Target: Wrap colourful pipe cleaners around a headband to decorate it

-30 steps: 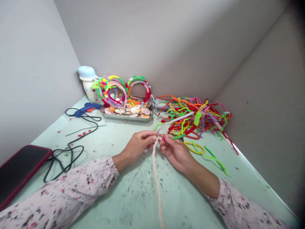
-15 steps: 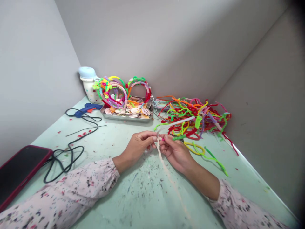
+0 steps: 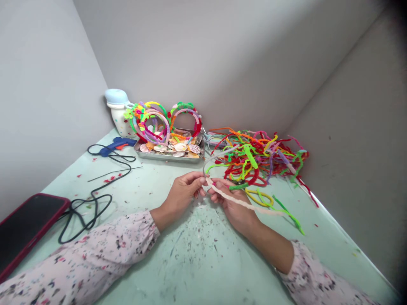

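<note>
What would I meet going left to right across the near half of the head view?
Phone → black cord → left hand → right hand → loose green pipe cleaner.

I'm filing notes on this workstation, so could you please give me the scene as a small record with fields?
left hand: left hand, pinching the partly wrapped band
right hand: right hand, fingers on the same band
pale strip: pale fuzzy strip, passing across the right hand
back: metal tray with shells; colorful hoops; cup
right side: pile of fuzzy strips
left side: blue tool, dark cord, phone
surface: pale green tabletop, speckled
</note>
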A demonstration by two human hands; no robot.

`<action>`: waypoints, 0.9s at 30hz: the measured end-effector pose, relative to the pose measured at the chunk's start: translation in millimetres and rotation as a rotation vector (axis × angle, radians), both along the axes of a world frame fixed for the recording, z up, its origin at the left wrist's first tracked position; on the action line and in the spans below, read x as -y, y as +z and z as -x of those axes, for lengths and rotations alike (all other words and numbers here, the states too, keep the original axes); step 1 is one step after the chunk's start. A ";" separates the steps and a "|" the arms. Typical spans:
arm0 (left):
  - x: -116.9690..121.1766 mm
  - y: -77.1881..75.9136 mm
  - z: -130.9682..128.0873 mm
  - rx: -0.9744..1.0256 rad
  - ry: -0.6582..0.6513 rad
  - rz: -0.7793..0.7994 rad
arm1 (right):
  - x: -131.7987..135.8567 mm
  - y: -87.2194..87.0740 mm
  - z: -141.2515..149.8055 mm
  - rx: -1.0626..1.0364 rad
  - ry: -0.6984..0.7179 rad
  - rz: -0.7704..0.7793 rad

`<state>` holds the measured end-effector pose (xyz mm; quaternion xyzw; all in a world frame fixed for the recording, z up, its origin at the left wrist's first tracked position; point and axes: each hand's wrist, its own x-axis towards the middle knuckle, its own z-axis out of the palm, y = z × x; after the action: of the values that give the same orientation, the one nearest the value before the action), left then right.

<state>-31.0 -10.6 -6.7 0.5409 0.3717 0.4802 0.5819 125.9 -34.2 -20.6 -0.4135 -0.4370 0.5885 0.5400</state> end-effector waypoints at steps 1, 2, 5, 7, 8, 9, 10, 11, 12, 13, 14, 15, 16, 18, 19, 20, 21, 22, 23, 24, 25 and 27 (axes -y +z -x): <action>0.0 0.1 -0.1 -0.001 0.004 0.002 | 0.7 1.0 0.0 0.043 -0.011 -0.019; 0.1 0.3 -0.2 -0.001 0.007 0.004 | 1.5 2.4 0.1 0.090 -0.020 -0.035; -0.3 0.1 0.0 0.006 0.005 0.020 | 4.0 7.1 0.3 0.233 -0.057 -0.098; -0.7 -0.7 0.3 0.010 0.005 0.035 | 5.6 8.7 0.6 0.318 -0.087 -0.157; -0.9 -1.1 0.5 0.009 0.006 0.040 | 6.2 8.9 0.7 0.348 -0.099 -0.189; -1.0 -1.4 0.7 0.009 0.005 0.043 | 6.8 8.7 0.9 0.372 -0.105 -0.218; -1.1 -1.6 0.8 0.008 0.003 0.045 | 7.5 8.1 1.0 0.393 -0.106 -0.242; -1.2 -1.5 0.9 0.006 0.000 0.046 | 8.1 7.4 1.1 0.411 -0.104 -0.257; -1.3 -1.3 0.9 0.004 -0.002 0.047 | 8.8 6.6 1.1 0.428 -0.105 -0.264; -1.3 -0.9 0.8 0.002 -0.004 0.049 | 9.5 5.8 1.1 0.451 -0.110 -0.266; -1.3 -0.5 0.7 -0.001 -0.005 0.049 | 10.2 5.1 1.0 0.480 -0.116 -0.268; -1.3 0.0 0.6 -0.003 -0.004 0.049 | 10.8 4.5 0.9 0.512 -0.124 -0.274; -1.3 0.4 0.5 -0.005 -0.004 0.049 | 11.5 4.1 0.8 0.543 -0.133 -0.288; -1.0 0.8 0.4 -0.009 -0.010 0.052 | 12.5 3.5 0.5 0.600 -0.150 -0.336; -0.8 0.9 0.4 -0.011 -0.013 0.053 | 12.9 3.3 0.4 0.623 -0.159 -0.365; -0.6 0.8 0.4 -0.013 -0.015 0.054 | 13.2 3.2 0.3 0.641 -0.168 -0.393; -0.5 0.8 0.4 -0.016 -0.017 0.055 | 13.4 3.2 0.2 0.660 -0.177 -0.418; -0.3 0.8 0.4 -0.020 -0.016 0.054 | 13.5 3.1 0.2 0.680 -0.189 -0.439; -0.3 0.8 0.4 -0.023 -0.013 0.052 | 13.5 3.0 0.1 0.702 -0.203 -0.456; -0.3 0.9 0.4 -0.027 -0.009 0.051 | 13.5 2.8 0.1 0.726 -0.216 -0.469; -0.3 1.1 0.3 -0.031 -0.006 0.052 | 13.4 2.6 0.0 0.750 -0.229 -0.476; -0.5 1.7 -0.1 -0.039 -0.001 0.059 | 13.1 2.1 -0.1 0.792 -0.246 -0.487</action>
<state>-31.0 -10.2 -5.0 0.5330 0.3968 0.4579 0.5906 126.1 -47.4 -18.5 -0.5161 -0.6821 0.1981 0.4787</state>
